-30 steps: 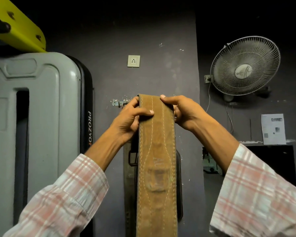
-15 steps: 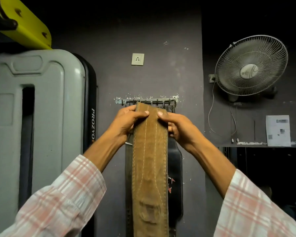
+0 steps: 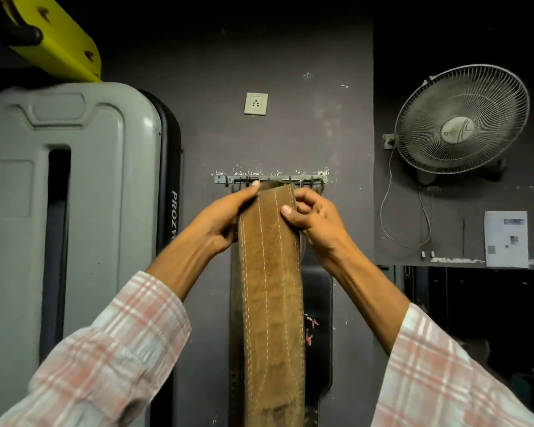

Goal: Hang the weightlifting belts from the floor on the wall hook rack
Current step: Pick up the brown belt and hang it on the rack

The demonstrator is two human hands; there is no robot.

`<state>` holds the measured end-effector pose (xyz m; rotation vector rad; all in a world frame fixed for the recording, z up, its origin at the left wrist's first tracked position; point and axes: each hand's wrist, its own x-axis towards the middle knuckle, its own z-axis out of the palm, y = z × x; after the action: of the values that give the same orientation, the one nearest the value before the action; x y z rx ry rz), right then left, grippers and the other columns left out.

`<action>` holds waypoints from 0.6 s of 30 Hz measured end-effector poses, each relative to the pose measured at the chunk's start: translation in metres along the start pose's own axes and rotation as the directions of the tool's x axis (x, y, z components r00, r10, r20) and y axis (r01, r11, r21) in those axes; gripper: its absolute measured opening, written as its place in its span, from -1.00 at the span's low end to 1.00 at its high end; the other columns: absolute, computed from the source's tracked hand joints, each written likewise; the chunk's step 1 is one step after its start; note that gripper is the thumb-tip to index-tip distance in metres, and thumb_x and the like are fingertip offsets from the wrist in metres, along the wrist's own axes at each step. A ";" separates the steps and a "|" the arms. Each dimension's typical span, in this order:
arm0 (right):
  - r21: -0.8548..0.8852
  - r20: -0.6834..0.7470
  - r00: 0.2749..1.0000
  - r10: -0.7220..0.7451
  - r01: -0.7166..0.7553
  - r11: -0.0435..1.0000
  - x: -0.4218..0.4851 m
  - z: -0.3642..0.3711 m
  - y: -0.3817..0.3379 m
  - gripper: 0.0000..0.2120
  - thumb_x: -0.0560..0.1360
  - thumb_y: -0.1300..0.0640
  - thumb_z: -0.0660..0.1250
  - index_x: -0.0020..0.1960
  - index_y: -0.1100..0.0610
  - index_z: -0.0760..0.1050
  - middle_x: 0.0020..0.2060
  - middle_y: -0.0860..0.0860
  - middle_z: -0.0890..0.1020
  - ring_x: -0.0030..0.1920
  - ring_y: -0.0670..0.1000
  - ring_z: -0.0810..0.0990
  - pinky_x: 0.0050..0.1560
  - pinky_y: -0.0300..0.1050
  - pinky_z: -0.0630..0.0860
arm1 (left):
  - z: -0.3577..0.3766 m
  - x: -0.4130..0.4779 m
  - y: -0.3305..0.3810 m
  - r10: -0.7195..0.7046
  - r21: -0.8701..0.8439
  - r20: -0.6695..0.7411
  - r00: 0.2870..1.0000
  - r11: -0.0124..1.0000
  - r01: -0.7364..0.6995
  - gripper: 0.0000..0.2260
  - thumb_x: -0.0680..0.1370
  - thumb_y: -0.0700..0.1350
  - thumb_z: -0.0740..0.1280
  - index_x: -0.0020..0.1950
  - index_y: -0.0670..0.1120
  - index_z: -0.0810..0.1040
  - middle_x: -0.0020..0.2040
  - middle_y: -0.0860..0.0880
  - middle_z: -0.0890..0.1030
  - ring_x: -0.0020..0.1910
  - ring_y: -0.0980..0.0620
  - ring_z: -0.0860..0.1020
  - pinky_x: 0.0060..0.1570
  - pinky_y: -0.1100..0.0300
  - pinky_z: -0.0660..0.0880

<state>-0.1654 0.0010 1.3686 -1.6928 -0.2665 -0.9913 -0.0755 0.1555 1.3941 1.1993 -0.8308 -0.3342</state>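
A tan leather weightlifting belt (image 3: 272,291) with pale stitching hangs straight down in front of the dark wall. Its top end sits just under the metal wall hook rack (image 3: 316,180). My left hand (image 3: 225,217) grips the belt's left edge near the top, fingertips up at the hooks. My right hand (image 3: 315,220) pinches the right edge, thumb on the front face. Whether the belt rests on a hook is hidden by the hands. Behind it hang a dark belt (image 3: 235,318) at the left and a black belt (image 3: 318,322) at the right.
A tall grey moulded machine cover (image 3: 65,211) with a black edge fills the left, under a yellow steel bracket (image 3: 59,41). A wall socket (image 3: 256,103) is above the rack. A wall fan (image 3: 461,118), its cable, a paper notice (image 3: 506,238) and a dark opening are at the right.
The belt's top end came down from above the rack to just under the hooks, uncovering the rack. Both hands moved with it, and the right hand's fingers curled at the belt's edge.
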 end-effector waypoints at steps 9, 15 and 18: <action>-0.264 0.021 0.988 0.150 -0.139 0.954 0.011 0.014 -0.003 -0.33 0.42 -0.32 0.43 0.12 0.29 0.61 -0.01 0.22 0.73 -0.08 0.03 0.69 0.14 0.06 0.62 | -0.016 0.001 -0.027 0.188 -0.006 -0.079 0.979 0.982 -0.189 -0.72 0.57 -0.15 0.41 0.24 -0.24 0.56 0.06 -0.20 0.71 -0.11 -0.02 0.71 -0.23 0.16 0.65; -0.003 0.010 0.998 0.069 -0.069 0.998 0.029 0.038 -0.008 -0.33 0.50 -0.44 0.20 0.08 0.17 0.59 -0.06 0.12 0.68 -0.12 0.01 0.68 0.04 -0.09 0.60 | -0.037 -0.001 -0.025 0.296 0.163 0.000 0.955 0.943 -0.292 -0.77 0.59 -0.14 0.38 0.21 -0.20 0.55 0.03 -0.13 0.70 -0.08 0.02 0.69 -0.19 0.22 0.62; 0.073 -0.089 0.993 0.073 -0.067 0.995 0.039 0.053 -0.006 -0.43 0.55 -0.36 0.24 0.02 0.18 0.57 -0.14 0.20 0.62 -0.22 -0.02 0.59 -0.08 -0.14 0.52 | -0.053 0.005 -0.026 0.349 0.254 0.004 0.937 0.906 -0.338 -0.71 0.57 -0.13 0.41 0.28 -0.13 0.54 0.14 -0.10 0.68 0.11 -0.04 0.65 0.07 0.10 0.60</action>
<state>-0.1196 0.0386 1.3979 -1.5781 -0.1787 -0.9931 -0.0289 0.1796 1.3654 1.2603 -1.0518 0.0889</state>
